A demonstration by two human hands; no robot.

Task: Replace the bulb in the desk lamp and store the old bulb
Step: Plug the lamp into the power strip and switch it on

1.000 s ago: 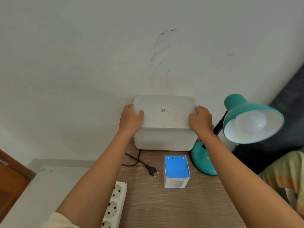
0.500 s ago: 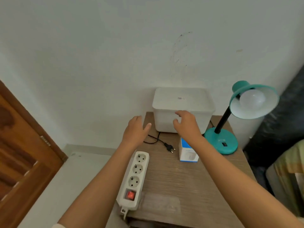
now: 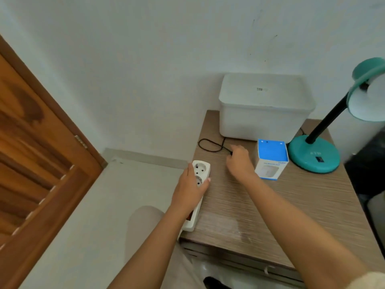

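A teal desk lamp (image 3: 314, 154) stands at the table's far right, its white bulb (image 3: 376, 90) partly cut off by the frame edge. Its black cord (image 3: 210, 144) loops toward my right hand (image 3: 239, 161), which closes over the plug; the plug itself is hidden. My left hand (image 3: 191, 188) grips the white power strip (image 3: 201, 167) lying along the table's left edge. A blue and white bulb box (image 3: 270, 161) stands upright between my right hand and the lamp base. A lidded white storage box (image 3: 264, 107) sits against the wall.
The wood-grain table (image 3: 281, 215) has its drawer front toward me. A brown wooden door (image 3: 37, 163) fills the left. A dark object stands right of the table at the frame edge. Light floor lies left of the table.
Both hands left the white storage box and came toward me. My left hand took hold of the power strip; my right hand dropped onto the cord's plug end.
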